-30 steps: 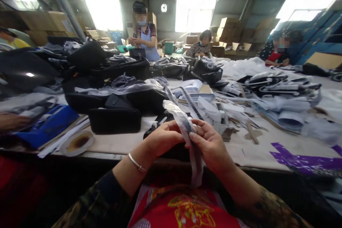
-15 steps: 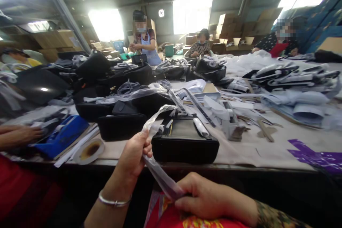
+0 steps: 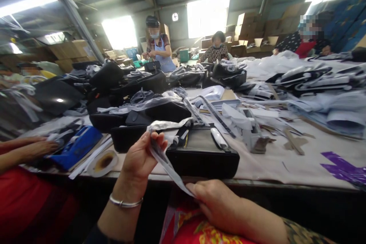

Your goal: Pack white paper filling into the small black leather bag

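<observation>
A strap wrapped in clear plastic film [image 3: 170,169] runs from a black handbag [image 3: 203,163] through both of my hands. My left hand [image 3: 141,156], with a bangle at the wrist, pinches it beside the bag's left end. Lower down, in front of the table edge, my right hand [image 3: 219,200] is closed round the strap's lower part, so the end itself is hidden. The bag lies on the table with its long black side toward me, and a white wrapped piece [image 3: 219,138] sits on its grey top face.
Left of the bag are a tape roll [image 3: 102,163] and a blue dispenser [image 3: 76,148], with another person's hands [image 3: 37,150] beside it. A white tape dispenser [image 3: 251,133] stands to the right, near purple plastic [image 3: 343,167]. Black bags [image 3: 128,84] are heaped behind; several people work farther back.
My left hand has shifted slightly down and left along the strap, its fingers loosening a little. My right hand has risen slightly, still gripping it. The view has tilted and shifted a little.
</observation>
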`<move>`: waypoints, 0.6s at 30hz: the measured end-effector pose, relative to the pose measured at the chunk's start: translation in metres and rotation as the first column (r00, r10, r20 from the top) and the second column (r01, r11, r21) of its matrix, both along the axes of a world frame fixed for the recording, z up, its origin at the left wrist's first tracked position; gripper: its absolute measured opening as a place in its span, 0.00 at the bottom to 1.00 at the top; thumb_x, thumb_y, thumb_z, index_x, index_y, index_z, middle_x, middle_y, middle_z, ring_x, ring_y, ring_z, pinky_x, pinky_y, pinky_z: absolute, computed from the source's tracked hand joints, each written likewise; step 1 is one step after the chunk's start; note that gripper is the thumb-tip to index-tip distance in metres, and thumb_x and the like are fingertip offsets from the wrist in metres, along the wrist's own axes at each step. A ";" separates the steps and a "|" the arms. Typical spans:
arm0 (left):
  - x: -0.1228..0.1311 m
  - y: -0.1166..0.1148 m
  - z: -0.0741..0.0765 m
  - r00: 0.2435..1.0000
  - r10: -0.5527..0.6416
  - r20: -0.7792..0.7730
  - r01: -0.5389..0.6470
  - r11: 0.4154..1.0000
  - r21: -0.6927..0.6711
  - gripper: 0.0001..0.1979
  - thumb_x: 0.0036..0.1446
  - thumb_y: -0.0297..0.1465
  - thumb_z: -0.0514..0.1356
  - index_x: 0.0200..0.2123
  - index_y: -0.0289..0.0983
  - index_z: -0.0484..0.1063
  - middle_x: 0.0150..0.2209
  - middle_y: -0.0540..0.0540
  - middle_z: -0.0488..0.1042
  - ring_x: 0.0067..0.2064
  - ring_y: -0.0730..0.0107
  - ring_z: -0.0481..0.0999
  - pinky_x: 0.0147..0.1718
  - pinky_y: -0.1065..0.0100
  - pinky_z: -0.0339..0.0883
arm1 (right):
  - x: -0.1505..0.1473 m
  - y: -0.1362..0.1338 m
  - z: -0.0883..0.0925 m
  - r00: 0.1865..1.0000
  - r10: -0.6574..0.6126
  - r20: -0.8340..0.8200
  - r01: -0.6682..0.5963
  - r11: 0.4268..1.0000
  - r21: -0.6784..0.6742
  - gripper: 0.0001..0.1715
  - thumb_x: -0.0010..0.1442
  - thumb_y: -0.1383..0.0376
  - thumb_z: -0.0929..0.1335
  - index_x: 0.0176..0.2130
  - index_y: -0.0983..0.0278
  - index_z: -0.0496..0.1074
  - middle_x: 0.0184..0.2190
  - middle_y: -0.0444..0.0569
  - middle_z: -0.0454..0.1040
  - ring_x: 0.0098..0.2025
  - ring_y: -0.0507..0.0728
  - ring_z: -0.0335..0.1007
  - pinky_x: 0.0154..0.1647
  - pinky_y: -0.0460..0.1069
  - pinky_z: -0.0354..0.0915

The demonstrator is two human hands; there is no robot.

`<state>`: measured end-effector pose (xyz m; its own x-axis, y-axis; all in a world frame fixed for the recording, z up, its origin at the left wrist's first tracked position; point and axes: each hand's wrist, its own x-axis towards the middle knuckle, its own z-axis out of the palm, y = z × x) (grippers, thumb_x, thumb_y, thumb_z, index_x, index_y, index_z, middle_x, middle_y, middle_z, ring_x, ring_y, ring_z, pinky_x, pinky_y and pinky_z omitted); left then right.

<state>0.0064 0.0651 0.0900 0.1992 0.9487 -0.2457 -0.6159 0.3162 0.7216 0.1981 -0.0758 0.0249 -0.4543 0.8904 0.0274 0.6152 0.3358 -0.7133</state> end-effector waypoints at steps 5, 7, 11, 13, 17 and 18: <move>0.024 0.016 0.015 0.946 0.004 0.325 -0.021 0.999 0.048 0.15 0.69 0.26 0.50 0.33 0.35 0.74 0.25 0.53 0.77 0.30 0.75 0.80 0.41 0.65 0.77 | 0.005 -0.001 -0.009 0.917 -0.112 -0.382 0.018 0.970 -0.243 0.31 0.55 0.62 0.72 0.58 0.63 0.69 0.46 0.53 0.76 0.46 0.61 0.73 0.48 0.52 0.68; 0.032 0.021 0.019 0.932 -0.026 0.363 0.008 0.999 0.052 0.16 0.70 0.27 0.49 0.34 0.35 0.74 0.25 0.52 0.77 0.29 0.77 0.80 0.39 0.68 0.77 | 0.006 0.001 -0.015 0.775 -0.188 -0.603 -0.109 0.900 -0.422 0.33 0.57 0.49 0.71 0.55 0.65 0.71 0.39 0.52 0.76 0.38 0.58 0.74 0.37 0.49 0.69; 0.050 0.032 0.027 0.936 -0.047 0.350 0.027 0.998 0.060 0.14 0.69 0.27 0.51 0.34 0.34 0.74 0.27 0.51 0.77 0.30 0.77 0.79 0.40 0.71 0.75 | 0.008 0.012 -0.014 0.565 -0.438 -0.699 -0.202 0.748 -0.632 0.31 0.54 0.43 0.72 0.38 0.69 0.74 0.26 0.47 0.75 0.23 0.51 0.70 0.23 0.44 0.62; 0.057 0.040 0.030 0.945 -0.033 0.326 0.003 0.996 0.091 0.11 0.68 0.27 0.53 0.36 0.34 0.74 0.29 0.50 0.78 0.33 0.76 0.80 0.42 0.70 0.75 | 0.011 0.021 0.000 0.592 -0.459 -0.662 -0.130 0.757 -0.641 0.26 0.49 0.49 0.77 0.32 0.68 0.73 0.22 0.45 0.74 0.21 0.50 0.68 0.22 0.43 0.61; 0.060 0.042 0.029 0.975 -0.147 0.164 0.108 0.968 0.225 0.13 0.67 0.35 0.56 0.44 0.32 0.75 0.39 0.41 0.80 0.43 0.66 0.81 0.45 0.65 0.75 | 0.016 0.046 0.040 0.568 -0.443 -0.693 0.129 0.880 -0.457 0.19 0.44 0.56 0.80 0.28 0.66 0.75 0.22 0.42 0.75 0.23 0.50 0.67 0.26 0.45 0.64; 0.058 0.039 0.025 0.974 -0.200 0.103 0.169 0.953 0.253 0.16 0.66 0.39 0.57 0.45 0.32 0.75 0.42 0.38 0.80 0.45 0.63 0.80 0.46 0.64 0.74 | 0.016 0.053 0.048 0.537 -0.445 -0.717 0.209 0.893 -0.398 0.18 0.44 0.57 0.80 0.27 0.66 0.75 0.23 0.42 0.76 0.24 0.50 0.67 0.27 0.45 0.65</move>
<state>0.0644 0.1036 0.1155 0.3911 0.9200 0.0244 -0.6539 0.2592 0.7108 0.2142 -0.0227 0.0730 -0.0359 0.9993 -0.0132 -0.1825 -0.0196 -0.9830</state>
